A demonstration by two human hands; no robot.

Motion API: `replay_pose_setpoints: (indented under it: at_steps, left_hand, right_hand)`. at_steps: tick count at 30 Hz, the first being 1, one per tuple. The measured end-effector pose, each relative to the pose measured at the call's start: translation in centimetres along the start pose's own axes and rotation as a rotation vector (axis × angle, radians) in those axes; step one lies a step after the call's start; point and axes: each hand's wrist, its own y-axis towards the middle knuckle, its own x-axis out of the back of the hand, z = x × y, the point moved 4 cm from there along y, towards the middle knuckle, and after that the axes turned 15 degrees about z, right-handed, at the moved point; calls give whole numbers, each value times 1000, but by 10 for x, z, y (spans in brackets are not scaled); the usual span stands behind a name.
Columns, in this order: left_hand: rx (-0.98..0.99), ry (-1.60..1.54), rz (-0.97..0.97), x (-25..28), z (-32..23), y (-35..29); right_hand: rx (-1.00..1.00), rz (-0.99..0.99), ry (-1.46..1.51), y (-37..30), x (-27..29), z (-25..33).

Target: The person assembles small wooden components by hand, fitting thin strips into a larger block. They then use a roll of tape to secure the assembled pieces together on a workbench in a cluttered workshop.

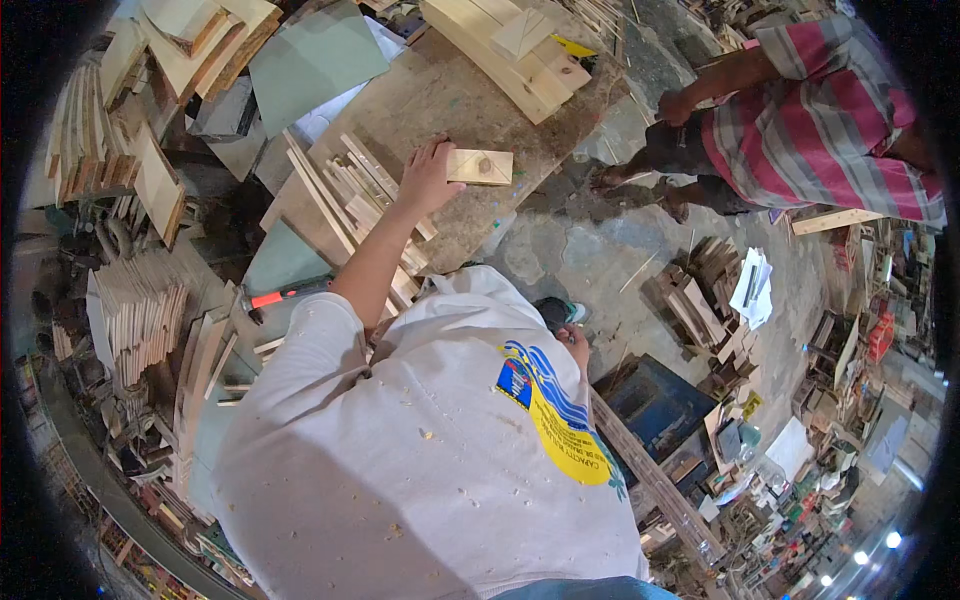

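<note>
My left hand is at the left end of a short pale wooden block, with fingers and thumb closed around that end. A dark knot and pencil-like lines show on the block's upper face. Beneath it is a brown worktable. Several thin wooden strips lie beside my left forearm. My right hand hangs low at my right side, partly hidden by my shirt; its fingers are too obscured to read.
Thick pale boards lie across the table's far end. A hammer with an orange-and-black handle is left of my arm. Another person in a striped shirt stands at the far right. Wood scraps and a long beam are to my right.
</note>
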Motion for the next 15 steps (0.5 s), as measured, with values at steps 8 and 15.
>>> replay_pose_setpoints:
  at_steps: [8,15]
  left_hand:
    - [32,-8,-2,5,-5,-7]
    - [21,-21,12,3,-2,-2]
  right_hand:
    - [15,-27,48,12,-11,-32]
    - [2,-25,50,0,-3,-1]
